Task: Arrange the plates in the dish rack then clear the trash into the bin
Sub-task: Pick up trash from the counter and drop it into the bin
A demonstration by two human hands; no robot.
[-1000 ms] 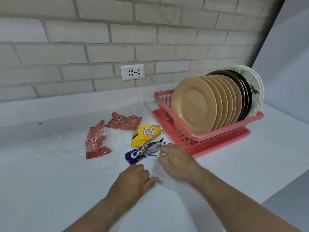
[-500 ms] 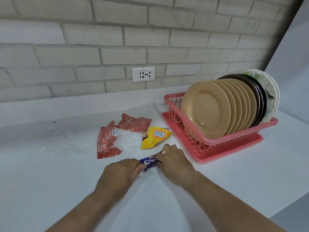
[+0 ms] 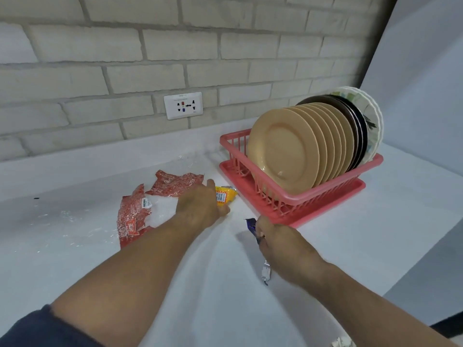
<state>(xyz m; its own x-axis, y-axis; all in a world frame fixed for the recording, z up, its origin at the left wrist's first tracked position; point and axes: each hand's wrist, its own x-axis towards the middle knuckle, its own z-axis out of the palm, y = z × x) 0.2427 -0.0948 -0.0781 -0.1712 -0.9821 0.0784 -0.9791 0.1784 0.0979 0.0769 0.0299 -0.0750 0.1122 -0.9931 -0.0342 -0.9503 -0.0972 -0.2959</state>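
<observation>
Inside curled right fingers (image 3: 266, 225) sits purple wrapper (image 3: 251, 226).

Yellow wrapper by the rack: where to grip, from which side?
Pinch the yellow wrapper at its crumpled end nearest the dish rack, coming from above-left: it lies flat, and the rack walls off its right. The left hand hovers over it; the right hand holds the purple wrapper.

The right grip (image 3: 278, 244) hides most of the purple wrapper (image 3: 251, 225); the left grip (image 3: 200, 204) covers part of the yellow wrapper (image 3: 225, 195), perhaps pinching it
</observation>
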